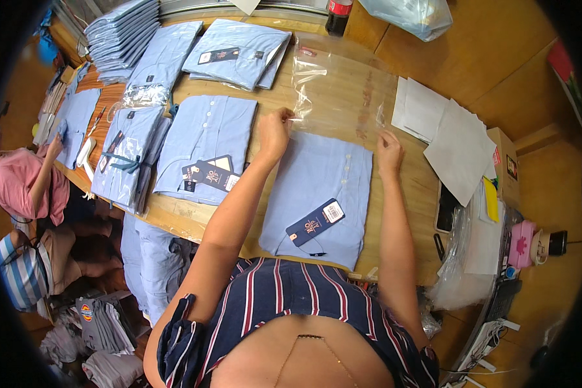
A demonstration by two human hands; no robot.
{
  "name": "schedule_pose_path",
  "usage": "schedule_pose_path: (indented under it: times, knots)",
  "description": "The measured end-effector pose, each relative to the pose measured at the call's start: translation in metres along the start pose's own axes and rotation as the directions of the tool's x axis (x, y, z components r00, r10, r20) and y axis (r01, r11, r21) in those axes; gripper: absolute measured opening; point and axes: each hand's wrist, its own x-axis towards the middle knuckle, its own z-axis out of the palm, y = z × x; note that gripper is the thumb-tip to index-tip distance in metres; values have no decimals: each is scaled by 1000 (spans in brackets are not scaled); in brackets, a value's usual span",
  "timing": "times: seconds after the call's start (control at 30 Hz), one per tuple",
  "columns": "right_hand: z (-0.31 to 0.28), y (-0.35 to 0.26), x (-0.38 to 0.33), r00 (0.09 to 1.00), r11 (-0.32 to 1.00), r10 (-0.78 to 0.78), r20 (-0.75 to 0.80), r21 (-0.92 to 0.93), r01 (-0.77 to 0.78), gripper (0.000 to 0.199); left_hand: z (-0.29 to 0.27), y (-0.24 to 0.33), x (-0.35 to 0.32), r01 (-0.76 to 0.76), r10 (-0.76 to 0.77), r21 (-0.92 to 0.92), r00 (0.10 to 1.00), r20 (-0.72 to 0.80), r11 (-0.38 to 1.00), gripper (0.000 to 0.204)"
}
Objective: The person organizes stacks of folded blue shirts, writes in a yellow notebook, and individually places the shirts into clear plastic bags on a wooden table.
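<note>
A clear plastic bag [339,84] lies stretched over the table beyond the folded shirt in front of me. My left hand [275,132] pinches its near left corner, and my right hand [390,154] grips the near right corner. Just below the bag's near edge sits the folded light blue shirt [310,187], its button placket facing up. A dark blue hang tag [315,223] rests on the shirt's lower part. Left of my left forearm lies another folded blue shirt [204,136] with several loose dark hang tags [212,173] on it.
Bagged blue shirts [239,55] and a tall stack [121,39] of them fill the table's far left. White paper sheets [456,152], a phone [447,205] and a plastic bag pile [456,278] lie right. A dark bottle [338,18] stands at the far edge. Another person in pink [29,184] works left.
</note>
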Motion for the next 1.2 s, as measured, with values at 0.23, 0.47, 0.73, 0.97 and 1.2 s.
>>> schedule_pose_path:
  times: [0.23, 0.47, 0.73, 0.97, 1.2]
  knots:
    - [3, 33, -2, 833, 757, 288, 473, 421, -500, 17, 18, -41, 9, 287, -279, -29, 947, 160, 957, 12]
    - [-15, 19, -7, 734, 589, 353, 580, 472, -656, 16, 5, -47, 1, 372, -253, -339, 904, 346, 864, 8]
    - [-28, 27, -30, 720, 665, 269, 639, 418, -619, 15, -9, -39, -31, 236, -112, -324, 927, 358, 916, 12]
    - [-52, 20, -72, 538, 562, 127, 834, 386, -731, 17, -40, -19, -63, 447, -163, -329, 763, 625, 832, 15]
    - [-88, -12, -148, 475, 503, 13, 880, 405, -764, 17, -81, -6, -124, 682, -345, -223, 591, 729, 696, 15]
